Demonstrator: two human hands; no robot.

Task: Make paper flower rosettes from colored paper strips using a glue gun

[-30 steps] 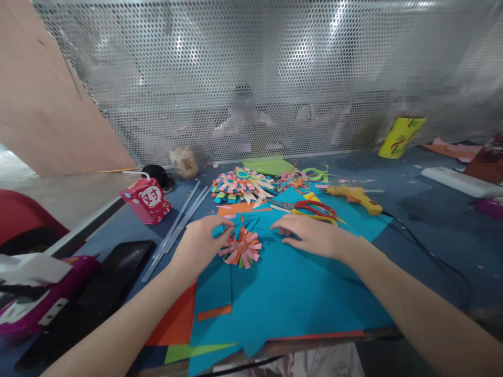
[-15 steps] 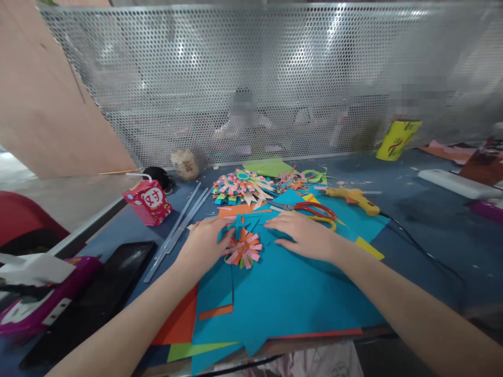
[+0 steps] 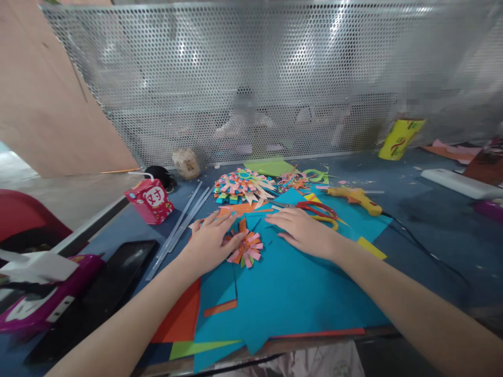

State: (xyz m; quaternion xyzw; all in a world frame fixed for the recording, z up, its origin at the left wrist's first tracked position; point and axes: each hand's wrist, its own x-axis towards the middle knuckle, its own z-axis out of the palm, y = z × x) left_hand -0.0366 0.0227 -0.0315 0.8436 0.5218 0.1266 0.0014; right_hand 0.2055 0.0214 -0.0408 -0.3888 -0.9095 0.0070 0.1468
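In the head view, an orange and pink paper flower [image 3: 250, 250] lies on a large blue paper sheet [image 3: 298, 288]. My left hand [image 3: 210, 242] rests at its left edge, fingers spread, with the thumb over the petals. To the flower's right, my right hand [image 3: 302, 230] lies on the blue sheet, fingers stretched out and nothing in them. Red and yellow scissors [image 3: 322, 209] lie just beyond my right hand, partly covered by it. Behind both hands stands a layered pile of fringed paper flowers [image 3: 243, 186].
A yellow glue gun [image 3: 356, 199] with a black cord lies to the right. Clear glue sticks [image 3: 181, 225], a pink drink carton [image 3: 151, 200] and a black phone [image 3: 98, 293] are on the left. A perforated metal screen [image 3: 275, 78] closes off the back.
The fingers of my left hand have spread and straightened, and its thumb has moved over the flower. My right hand is almost unmoved. The view has shifted slightly.
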